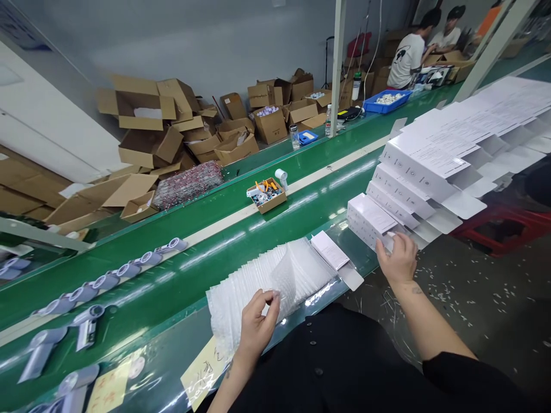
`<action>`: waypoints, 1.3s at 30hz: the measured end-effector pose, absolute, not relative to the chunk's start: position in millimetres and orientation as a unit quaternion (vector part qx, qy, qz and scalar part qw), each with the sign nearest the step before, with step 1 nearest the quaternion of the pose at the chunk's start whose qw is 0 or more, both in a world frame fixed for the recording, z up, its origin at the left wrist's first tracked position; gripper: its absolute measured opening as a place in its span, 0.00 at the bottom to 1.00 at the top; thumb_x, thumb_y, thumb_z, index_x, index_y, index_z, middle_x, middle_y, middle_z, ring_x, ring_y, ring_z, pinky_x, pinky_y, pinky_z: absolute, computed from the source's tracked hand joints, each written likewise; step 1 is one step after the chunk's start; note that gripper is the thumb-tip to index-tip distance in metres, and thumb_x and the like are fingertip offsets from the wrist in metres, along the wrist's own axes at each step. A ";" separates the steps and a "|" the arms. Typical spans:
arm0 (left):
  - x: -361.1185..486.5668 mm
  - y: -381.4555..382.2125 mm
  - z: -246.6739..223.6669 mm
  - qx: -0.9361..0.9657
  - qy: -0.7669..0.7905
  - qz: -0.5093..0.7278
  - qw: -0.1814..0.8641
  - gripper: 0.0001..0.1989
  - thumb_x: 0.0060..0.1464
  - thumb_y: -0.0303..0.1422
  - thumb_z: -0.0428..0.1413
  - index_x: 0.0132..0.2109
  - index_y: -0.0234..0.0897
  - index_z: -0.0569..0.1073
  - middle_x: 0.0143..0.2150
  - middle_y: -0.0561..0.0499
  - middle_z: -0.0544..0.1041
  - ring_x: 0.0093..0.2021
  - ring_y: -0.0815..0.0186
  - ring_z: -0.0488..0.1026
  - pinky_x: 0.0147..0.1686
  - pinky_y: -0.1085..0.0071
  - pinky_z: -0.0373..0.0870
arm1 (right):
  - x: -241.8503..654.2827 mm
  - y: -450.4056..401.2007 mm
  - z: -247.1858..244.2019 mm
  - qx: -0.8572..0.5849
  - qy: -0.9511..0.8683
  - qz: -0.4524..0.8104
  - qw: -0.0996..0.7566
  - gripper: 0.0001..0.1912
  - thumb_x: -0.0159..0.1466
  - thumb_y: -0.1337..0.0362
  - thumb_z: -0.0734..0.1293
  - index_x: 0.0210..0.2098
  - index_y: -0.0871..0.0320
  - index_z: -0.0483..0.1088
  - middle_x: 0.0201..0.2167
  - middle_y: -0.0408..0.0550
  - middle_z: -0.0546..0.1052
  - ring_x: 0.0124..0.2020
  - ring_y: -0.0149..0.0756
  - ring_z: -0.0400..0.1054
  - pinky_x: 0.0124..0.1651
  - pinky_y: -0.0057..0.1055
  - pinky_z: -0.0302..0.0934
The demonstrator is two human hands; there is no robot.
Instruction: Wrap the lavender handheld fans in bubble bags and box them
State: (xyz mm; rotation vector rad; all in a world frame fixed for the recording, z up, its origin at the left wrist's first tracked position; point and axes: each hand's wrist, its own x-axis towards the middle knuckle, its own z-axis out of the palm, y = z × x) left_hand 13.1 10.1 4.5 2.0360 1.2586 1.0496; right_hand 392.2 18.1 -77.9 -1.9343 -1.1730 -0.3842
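Observation:
My left hand [260, 315] is closed in a pinch on the top bubble-wrap bag [284, 278], whose corner is lifted off the fanned row of clear bags [241, 287]. My right hand [399, 259] is at the open end of a white box [365, 215], at the near end of the stacked boxes. Its thumb and fingers close around a white edge there, seemingly the box's flap. Beside the bags lies a single white box [330, 250] with its end flap open toward me.
Rows of white boxes [434, 149] are stacked to the right. Handheld fans [88, 324] lie along the green conveyor [185, 287] at left. A small carton [269, 201] holds tools and parts. Open cartons [146, 109] pile up behind; co-workers [407, 60] sit far right.

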 end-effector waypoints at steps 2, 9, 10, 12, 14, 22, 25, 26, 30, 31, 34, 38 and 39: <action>16.0 8.5 4.4 0.747 0.469 0.393 0.261 0.04 0.55 0.31 0.52 0.35 0.37 0.71 0.29 0.51 0.72 0.29 0.68 0.67 0.32 0.70 0.64 | 372.4 8.0 -87.3 -0.766 -0.489 -0.088 0.408 0.13 0.58 0.58 0.65 0.39 0.61 0.67 0.42 0.61 0.70 0.47 0.51 0.63 0.50 0.44 0.56; 27.0 -0.4 10.5 0.758 0.477 0.381 0.231 0.04 0.55 0.29 0.52 0.35 0.37 0.71 0.27 0.51 0.71 0.28 0.68 0.67 0.30 0.71 0.64 | 296.2 16.8 -152.1 -0.777 -0.521 0.229 0.270 0.27 0.53 0.59 0.69 0.49 0.59 0.60 0.39 0.55 0.74 0.35 0.42 0.70 0.33 0.32 0.60; 26.1 -2.0 10.8 0.759 0.480 0.378 0.225 0.04 0.55 0.30 0.51 0.35 0.37 0.71 0.27 0.51 0.72 0.27 0.68 0.66 0.30 0.71 0.64 | 293.5 21.0 -156.5 -0.776 -0.529 0.218 0.267 0.24 0.55 0.61 0.68 0.49 0.59 0.60 0.40 0.55 0.74 0.36 0.43 0.70 0.34 0.32 0.60; 22.5 -4.9 10.4 0.756 0.489 0.376 0.219 0.04 0.55 0.30 0.52 0.35 0.37 0.71 0.27 0.51 0.72 0.28 0.68 0.67 0.31 0.70 0.65 | 295.2 28.1 -158.3 -0.768 -0.548 0.202 0.262 0.16 0.58 0.66 0.63 0.47 0.57 0.64 0.38 0.53 0.75 0.35 0.42 0.70 0.33 0.32 0.59; 18.0 -6.8 9.1 0.745 0.501 0.383 0.219 0.04 0.55 0.30 0.52 0.35 0.37 0.71 0.27 0.51 0.72 0.28 0.68 0.67 0.32 0.70 0.65 | 303.2 31.8 -150.9 -0.758 -0.569 0.182 0.263 0.10 0.60 0.67 0.61 0.42 0.55 0.67 0.33 0.51 0.75 0.32 0.40 0.69 0.34 0.31 0.59; 16.5 -4.2 8.2 0.724 0.511 0.406 0.224 0.03 0.54 0.31 0.53 0.35 0.37 0.71 0.28 0.51 0.72 0.29 0.67 0.68 0.33 0.71 0.65 | 343.3 16.7 -46.5 -0.665 -0.664 -0.043 0.340 0.07 0.61 0.67 0.61 0.34 0.56 0.72 0.33 0.52 0.76 0.32 0.38 0.67 0.41 0.33 0.59; 21.1 -2.2 9.8 0.729 0.505 0.403 0.224 0.03 0.55 0.30 0.53 0.35 0.37 0.71 0.28 0.51 0.71 0.29 0.68 0.67 0.32 0.71 0.64 | 366.5 16.6 -16.0 -0.637 -0.644 -0.213 0.366 0.07 0.60 0.69 0.62 0.33 0.58 0.72 0.32 0.52 0.77 0.30 0.36 0.67 0.37 0.31 0.58; 22.6 -1.7 10.3 0.733 0.502 0.400 0.224 0.03 0.55 0.30 0.52 0.36 0.37 0.71 0.28 0.51 0.71 0.29 0.68 0.67 0.31 0.71 0.64 | 375.1 18.9 -12.6 -0.642 -0.631 -0.247 0.360 0.07 0.60 0.69 0.62 0.33 0.59 0.72 0.31 0.52 0.77 0.29 0.36 0.67 0.36 0.31 0.58; 26.5 0.3 13.0 0.743 0.495 0.391 0.224 0.04 0.55 0.30 0.52 0.35 0.37 0.72 0.28 0.52 0.72 0.28 0.68 0.68 0.31 0.71 0.64 | 404.7 34.7 -23.9 -0.693 -0.582 -0.303 0.300 0.09 0.60 0.68 0.61 0.34 0.60 0.73 0.23 0.49 0.74 0.25 0.35 0.65 0.31 0.30 0.54; 26.9 1.0 14.0 0.744 0.495 0.390 0.224 0.04 0.55 0.30 0.52 0.35 0.37 0.72 0.28 0.52 0.72 0.28 0.68 0.68 0.31 0.71 0.64 | 409.0 38.3 -28.3 -0.702 -0.575 -0.304 0.291 0.10 0.61 0.69 0.60 0.34 0.61 0.73 0.22 0.49 0.73 0.24 0.35 0.64 0.30 0.30 0.53; 27.5 3.3 17.0 0.748 0.497 0.382 0.217 0.05 0.55 0.30 0.52 0.35 0.37 0.72 0.27 0.52 0.72 0.28 0.68 0.68 0.31 0.71 0.64 | 412.2 41.6 -32.5 -0.704 -0.579 -0.291 0.290 0.10 0.61 0.69 0.60 0.35 0.61 0.73 0.30 0.52 0.74 0.29 0.36 0.65 0.33 0.30 0.55; 28.0 5.7 18.4 0.759 0.497 0.367 0.205 0.05 0.56 0.30 0.51 0.36 0.36 0.71 0.28 0.51 0.72 0.29 0.68 0.67 0.31 0.72 0.64 | 399.2 25.3 -16.6 -0.715 -0.563 -0.281 0.305 0.08 0.58 0.64 0.65 0.34 0.60 0.73 0.45 0.60 0.67 0.44 0.49 0.63 0.43 0.41 0.57; 28.3 6.1 18.3 0.760 0.497 0.364 0.205 0.06 0.57 0.30 0.50 0.36 0.36 0.71 0.28 0.51 0.72 0.29 0.68 0.67 0.31 0.72 0.64 | 393.3 19.1 -12.7 -0.717 -0.554 -0.286 0.311 0.08 0.57 0.63 0.66 0.34 0.60 0.73 0.46 0.60 0.66 0.46 0.52 0.61 0.44 0.44 0.57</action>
